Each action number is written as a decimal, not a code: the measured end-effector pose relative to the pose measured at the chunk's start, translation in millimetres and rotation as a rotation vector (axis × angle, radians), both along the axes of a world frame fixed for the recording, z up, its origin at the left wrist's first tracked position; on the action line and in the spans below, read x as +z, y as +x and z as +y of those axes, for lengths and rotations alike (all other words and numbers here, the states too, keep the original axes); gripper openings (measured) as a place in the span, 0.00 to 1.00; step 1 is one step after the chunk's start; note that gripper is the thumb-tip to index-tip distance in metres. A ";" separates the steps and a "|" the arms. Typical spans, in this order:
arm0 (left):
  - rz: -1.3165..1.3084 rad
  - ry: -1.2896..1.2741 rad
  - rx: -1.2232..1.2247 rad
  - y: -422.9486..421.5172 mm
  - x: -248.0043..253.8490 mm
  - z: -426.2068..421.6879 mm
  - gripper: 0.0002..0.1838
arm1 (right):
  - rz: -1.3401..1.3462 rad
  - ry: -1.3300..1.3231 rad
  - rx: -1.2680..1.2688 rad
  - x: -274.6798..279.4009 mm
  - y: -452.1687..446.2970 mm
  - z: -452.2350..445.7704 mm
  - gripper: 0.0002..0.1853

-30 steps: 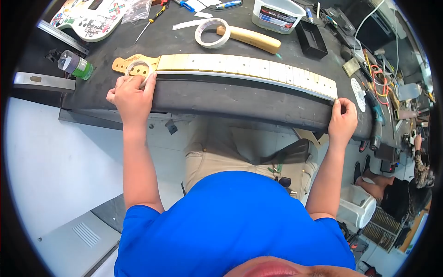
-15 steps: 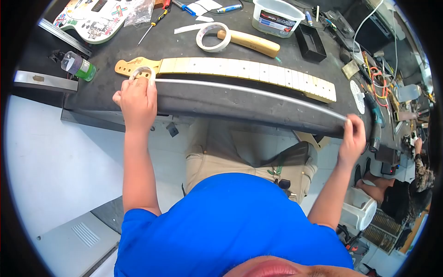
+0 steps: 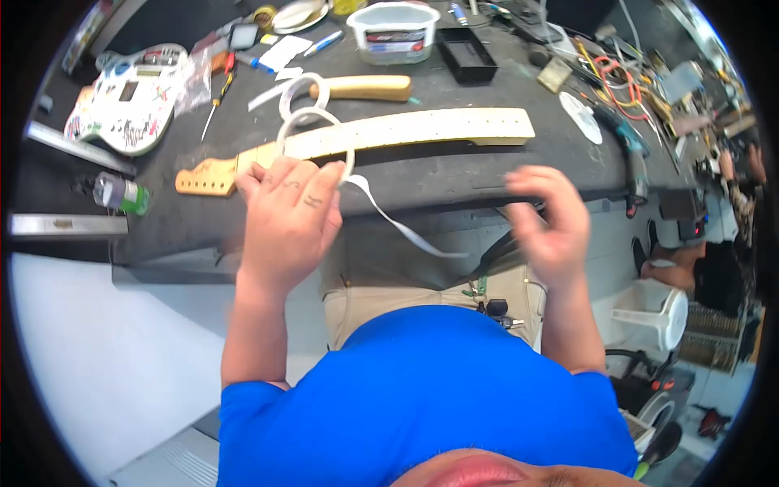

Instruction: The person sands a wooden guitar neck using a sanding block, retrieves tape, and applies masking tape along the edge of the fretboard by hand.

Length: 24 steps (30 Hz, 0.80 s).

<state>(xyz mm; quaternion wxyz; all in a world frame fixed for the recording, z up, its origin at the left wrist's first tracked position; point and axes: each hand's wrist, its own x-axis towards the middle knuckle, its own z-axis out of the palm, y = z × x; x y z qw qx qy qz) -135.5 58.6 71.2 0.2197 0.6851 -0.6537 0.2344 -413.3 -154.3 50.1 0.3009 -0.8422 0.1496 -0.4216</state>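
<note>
My left hand (image 3: 288,211) is closed on a roll of masking tape (image 3: 349,148), held above the near edge of the workbench. A loose strip of tape (image 3: 396,223) hangs from the roll and curls off to the right, its end free. My right hand (image 3: 556,223) is raised over the bench edge, fingers curved and thumb apart, with nothing visible in it. Beyond both hands a maple guitar neck (image 3: 430,127) lies across the bench; the left hand and roll hide part of it near the headstock (image 3: 207,178).
Behind the neck lie a second tape roll (image 3: 286,101) and a wooden piece (image 3: 365,88). A plastic tub (image 3: 393,32) and black tray (image 3: 466,55) stand further back. At left are a stickered guitar body (image 3: 130,97) and a bottle (image 3: 118,195). Another person (image 3: 714,276) is at right.
The stretched tape strip now hangs slack, its end out of my right hand. Both hands moved inward, the left with the roll. The view has shifted.
</note>
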 end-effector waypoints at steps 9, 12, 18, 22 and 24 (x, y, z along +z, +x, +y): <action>0.061 -0.041 0.014 -35.6 13.1 -11.1 0.14 | -0.197 -0.102 0.167 13.6 109.9 60.2 0.17; 0.113 0.003 0.048 -37.9 8.7 -5.8 0.13 | -0.190 -0.121 0.172 6.1 111.7 64.9 0.14; 0.627 -0.013 -0.035 -39.1 -2.4 -4.4 0.10 | -0.176 -0.414 0.229 16.9 117.2 52.8 0.11; 1.074 -0.062 -0.244 -41.3 -10.6 -11.3 0.15 | -0.216 -0.497 0.313 4.5 117.4 56.2 0.12; 1.240 -0.106 -0.103 -35.5 -9.4 -11.5 0.11 | -0.288 -0.435 0.324 6.5 110.3 54.5 0.13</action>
